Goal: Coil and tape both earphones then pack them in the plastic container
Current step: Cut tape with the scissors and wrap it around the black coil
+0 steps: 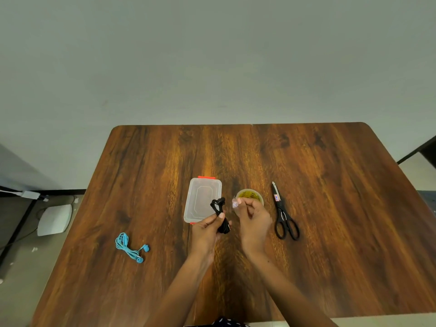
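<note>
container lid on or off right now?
On. The plastic container lies flat on the table with its clear lid seated and orange latches showing at both ends. No earphones visible inside.

My left hand hides the middle of the black earphones, so I can't see how the cord is wound. My right fingers cover the near side of the tape roll. The clear bit they pinch is blurry. My arms are cut off at the near edge.
</note>
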A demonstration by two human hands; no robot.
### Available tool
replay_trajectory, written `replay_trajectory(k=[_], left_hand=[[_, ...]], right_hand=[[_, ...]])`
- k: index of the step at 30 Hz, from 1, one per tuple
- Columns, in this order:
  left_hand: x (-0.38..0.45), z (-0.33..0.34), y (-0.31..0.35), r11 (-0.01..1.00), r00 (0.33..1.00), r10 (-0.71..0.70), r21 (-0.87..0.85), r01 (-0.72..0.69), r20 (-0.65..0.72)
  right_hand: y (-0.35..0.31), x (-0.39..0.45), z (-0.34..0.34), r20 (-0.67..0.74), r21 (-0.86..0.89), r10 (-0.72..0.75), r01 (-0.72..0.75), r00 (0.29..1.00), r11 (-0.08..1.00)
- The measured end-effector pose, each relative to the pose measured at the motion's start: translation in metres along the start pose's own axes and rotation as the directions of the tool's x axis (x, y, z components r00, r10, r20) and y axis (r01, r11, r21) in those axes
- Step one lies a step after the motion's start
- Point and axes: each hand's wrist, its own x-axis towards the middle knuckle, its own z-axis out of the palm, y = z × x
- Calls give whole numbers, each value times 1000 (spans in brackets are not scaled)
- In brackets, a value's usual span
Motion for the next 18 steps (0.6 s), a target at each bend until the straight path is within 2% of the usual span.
replay_trajectory(k=[3, 12, 18], left_hand=[[-2, 1, 1, 1000, 1000, 17, 2, -17, -12], [-7, 7, 3, 1000, 998, 10, 5, -10, -54], [-6, 7, 2, 1000, 999, -4, 7, 4, -49]], right_hand=[[0, -4, -3, 13, 3, -26, 26, 1000, 1000], [5, -11, 1, 127, 91, 46, -58, 991, 994], [1, -15, 4, 126, 92, 75, -87, 989, 992]])
